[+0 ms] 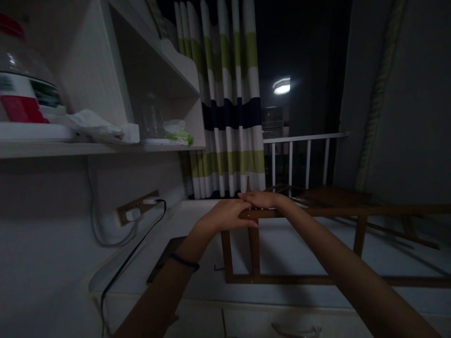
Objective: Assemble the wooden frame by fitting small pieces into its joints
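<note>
Left hand (225, 213) clasps the end of a wooden frame (289, 280) at picture centre. Right hand (262, 199) lies over the same end; its grip cannot be determined.

The frame (324, 212) looks like brown wood, smooth with a dull, low-sheen finish. Beneath it the desktop (207, 246) is pale and smooth, faintly satiny. The striped curtain (225, 110) is matt cloth, softly folded; the window pane (306, 101) is glossy glass – a lamp mirrors in it. The shelf (105, 149) shows a faint wood grain under a matt finish. Its bottle (28, 89) is clear, shiny plastic, its red cap (10, 26) plastic too. The crumpled white sheet (93, 124) is thin – paper or plastic, hard to tell. The plug (133, 215) is smooth white plastic.
</note>
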The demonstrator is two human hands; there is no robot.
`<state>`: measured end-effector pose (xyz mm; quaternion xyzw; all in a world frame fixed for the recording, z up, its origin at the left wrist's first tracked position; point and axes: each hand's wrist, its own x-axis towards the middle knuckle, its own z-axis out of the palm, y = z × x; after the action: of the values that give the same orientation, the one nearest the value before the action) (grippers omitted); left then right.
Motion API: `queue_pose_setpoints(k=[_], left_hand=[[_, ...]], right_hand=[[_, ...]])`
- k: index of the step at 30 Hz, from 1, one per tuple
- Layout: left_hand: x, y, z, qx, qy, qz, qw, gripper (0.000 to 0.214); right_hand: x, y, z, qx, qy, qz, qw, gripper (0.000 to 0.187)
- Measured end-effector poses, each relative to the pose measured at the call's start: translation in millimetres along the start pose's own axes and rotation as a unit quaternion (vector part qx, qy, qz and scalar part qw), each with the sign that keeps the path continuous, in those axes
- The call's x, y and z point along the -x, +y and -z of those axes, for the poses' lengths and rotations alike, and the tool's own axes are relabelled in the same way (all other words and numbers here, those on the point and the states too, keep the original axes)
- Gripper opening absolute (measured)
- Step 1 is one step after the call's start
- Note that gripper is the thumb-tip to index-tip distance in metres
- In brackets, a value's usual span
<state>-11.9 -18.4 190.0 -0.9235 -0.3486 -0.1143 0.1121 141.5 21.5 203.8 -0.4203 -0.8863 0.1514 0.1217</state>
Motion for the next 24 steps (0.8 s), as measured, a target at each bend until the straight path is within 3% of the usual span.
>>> queue_pose_setpoints(k=[11,21,24], left_hand=[[-4,-2,-4.7,-0.010,0.014,0.003,1.000,0.050],[-8,-6,-7.3,0.045,0.022,-0.029,0.998,0.042],[-8,-7,-7.9,0.048,0.026,-0.037,0.998,0.043]], right_hand=[[-1,-1,1,0.002,-0.002,-0.026,1.000,0.051],[-10,9,1,0.003,0.008,-0.053,0.999,0.038],[-9,10,1,-0.015,-0.004,-0.066,0.998,0.025]])
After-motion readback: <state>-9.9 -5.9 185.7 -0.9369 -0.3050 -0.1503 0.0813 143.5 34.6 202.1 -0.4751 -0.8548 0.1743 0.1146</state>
